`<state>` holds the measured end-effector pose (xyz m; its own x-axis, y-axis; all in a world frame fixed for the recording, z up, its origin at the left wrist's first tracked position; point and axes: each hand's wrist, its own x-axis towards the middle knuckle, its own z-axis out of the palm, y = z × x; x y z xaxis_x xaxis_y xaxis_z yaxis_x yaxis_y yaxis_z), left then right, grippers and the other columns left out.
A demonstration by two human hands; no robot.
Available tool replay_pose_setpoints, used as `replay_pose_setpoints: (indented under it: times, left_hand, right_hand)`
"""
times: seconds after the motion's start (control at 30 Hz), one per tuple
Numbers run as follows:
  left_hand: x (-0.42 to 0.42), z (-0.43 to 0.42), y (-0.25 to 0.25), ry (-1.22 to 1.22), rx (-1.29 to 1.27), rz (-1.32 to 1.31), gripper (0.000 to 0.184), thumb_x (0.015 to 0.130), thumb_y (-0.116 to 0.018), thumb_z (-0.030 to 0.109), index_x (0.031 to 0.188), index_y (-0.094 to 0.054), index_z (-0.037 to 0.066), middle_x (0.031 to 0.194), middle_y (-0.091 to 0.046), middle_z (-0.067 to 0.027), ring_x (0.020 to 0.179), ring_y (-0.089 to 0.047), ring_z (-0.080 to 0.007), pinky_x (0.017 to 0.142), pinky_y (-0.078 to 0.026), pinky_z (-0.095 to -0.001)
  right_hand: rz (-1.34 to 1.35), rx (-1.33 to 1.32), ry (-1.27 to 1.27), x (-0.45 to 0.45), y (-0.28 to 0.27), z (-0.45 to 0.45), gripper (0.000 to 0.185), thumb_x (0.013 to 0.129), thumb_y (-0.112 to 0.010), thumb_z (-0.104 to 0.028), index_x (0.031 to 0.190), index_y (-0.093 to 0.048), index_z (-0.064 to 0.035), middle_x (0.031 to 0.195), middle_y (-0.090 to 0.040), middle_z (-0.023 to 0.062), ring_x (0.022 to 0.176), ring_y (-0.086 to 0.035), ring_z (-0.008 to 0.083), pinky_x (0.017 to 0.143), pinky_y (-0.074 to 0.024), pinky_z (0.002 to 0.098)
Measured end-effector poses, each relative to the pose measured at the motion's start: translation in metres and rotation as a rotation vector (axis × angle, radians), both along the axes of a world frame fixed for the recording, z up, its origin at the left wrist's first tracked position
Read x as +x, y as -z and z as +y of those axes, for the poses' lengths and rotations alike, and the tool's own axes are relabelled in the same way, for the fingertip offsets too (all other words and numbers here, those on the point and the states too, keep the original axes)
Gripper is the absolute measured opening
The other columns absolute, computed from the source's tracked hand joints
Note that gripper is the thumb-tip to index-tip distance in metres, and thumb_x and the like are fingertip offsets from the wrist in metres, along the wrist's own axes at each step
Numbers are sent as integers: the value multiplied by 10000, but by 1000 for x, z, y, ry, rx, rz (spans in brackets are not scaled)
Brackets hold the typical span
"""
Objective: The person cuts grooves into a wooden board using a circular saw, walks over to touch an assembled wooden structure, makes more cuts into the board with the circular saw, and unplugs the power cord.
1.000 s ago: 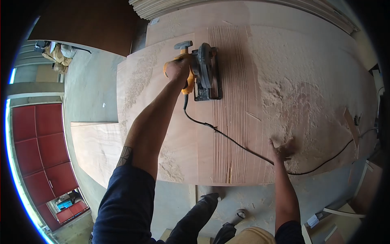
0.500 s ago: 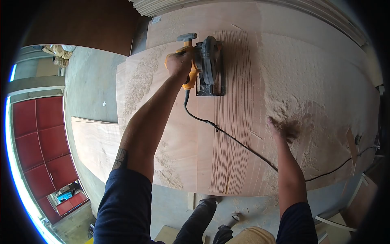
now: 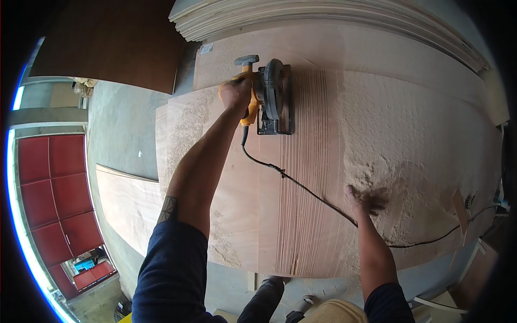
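My left hand is wrapped round the rear handle of a yellow and black circular saw. The saw's base rests on a large plywood sheet, at the left side of a band of many parallel grooves. Over the sawdust on the right part of the sheet is my right hand, its fingers apart and holding nothing. A black cord runs from the saw across the grooves and under my right forearm.
Stacked boards lie beyond the sheet. A dark brown panel stands at the upper left, and a lower board juts out on the left. Near the right edge is a wood strip. Red door panels are far left.
The view has shifted, showing more of the stacked boards. The saw stays at the grooved band in my left hand. My right hand has moved slightly over the sawdust, its fingers now more visible than half a second ago.
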<state>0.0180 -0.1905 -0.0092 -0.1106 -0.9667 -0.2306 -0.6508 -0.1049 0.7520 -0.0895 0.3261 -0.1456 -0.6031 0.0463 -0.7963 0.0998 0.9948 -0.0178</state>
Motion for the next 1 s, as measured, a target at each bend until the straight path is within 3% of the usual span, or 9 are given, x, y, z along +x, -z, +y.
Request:
replay_pose_setpoints:
  times: [0.03, 0.07, 0.13, 0.43, 0.6, 0.67, 0.77, 0.9, 1.0]
  left_hand:
    - [-4, -5, 1, 0, -2, 2, 296, 804, -697, 249, 922, -734, -20, 737, -688, -89, 596, -660, -174, 575, -538, -326]
    - [-8, -10, 1, -4, 1, -7, 294, 801, -701, 252, 914, -736, -17, 731, -687, -88, 596, -663, -176, 575, -540, -327]
    - [-15, -18, 1, -8, 2, -16, 292, 798, -704, 256, 907, -737, -13, 725, -686, -88, 595, -666, -178, 575, -543, -328]
    - [-58, -50, -8, -99, 39, 55, 289, 789, -727, 263, 836, -721, -21, 696, -667, -81, 567, -646, -175, 542, -526, -324]
    - [-75, -83, 5, -75, 22, 106, 232, 804, -721, 236, 772, -712, 6, 646, -639, -55, 494, -583, -152, 488, -476, -312]
    - [-78, -81, 0, -121, 75, 143, 313, 785, -709, 282, 761, -721, -30, 699, -696, -126, 569, -671, -230, 573, -539, -371]
    - [-72, -83, 3, -88, 65, 180, 290, 786, -717, 265, 772, -715, -24, 674, -679, -109, 540, -649, -210, 542, -530, -353]
    - [-67, -90, 14, -78, 75, 251, 323, 768, -757, 253, 828, -709, -61, 671, -674, -111, 543, -650, -214, 538, -537, -348]
    - [-57, -75, 7, -95, 79, 371, 281, 765, -773, 211, 799, -688, -54, 674, -657, -120, 507, -613, -205, 481, -502, -339]
  right_hand:
    - [104, 11, -19, 6, -11, -6, 1288, 751, -557, -900, 1556, -290, 69, 1623, -184, 367, 1510, -107, 561, 1157, -71, 750]
    - [106, 9, -20, 4, -1, 1, 1288, 751, -557, -900, 1556, -290, 69, 1623, -184, 367, 1510, -107, 561, 1157, -71, 750]
    - [84, -211, -65, -1, 35, 23, 1261, 761, -576, -881, 1469, -391, 146, 1522, -365, 401, 1469, -329, 481, 1216, -263, 485]
    - [70, -148, -45, 1, 29, 19, 1291, 752, -570, -898, 1497, -349, 132, 1538, -337, 402, 1480, -297, 494, 1218, -223, 547]
    - [84, -138, -49, 1, 15, 13, 1274, 755, -629, -858, 1470, -362, 162, 1517, -366, 402, 1443, -375, 471, 1186, -322, 486]
    - [155, -60, -45, 4, 57, 30, 1270, 759, -633, -852, 1465, -362, 168, 1513, -372, 401, 1440, -380, 469, 1179, -333, 483]
    - [214, -12, -46, 10, 67, 39, 1262, 766, -641, -840, 1459, -362, 177, 1505, -383, 401, 1438, -383, 467, 1171, -345, 477]
    - [195, -41, -36, 6, 3, 3, 1222, 774, -662, -815, 1430, -402, 183, 1488, -405, 403, 1412, -422, 460, 1161, -358, 475]
    - [169, -75, -55, 3, 8, 6, 1174, 772, -685, -796, 1374, -474, 190, 1431, -478, 401, 1355, -493, 453, 1121, -401, 478]
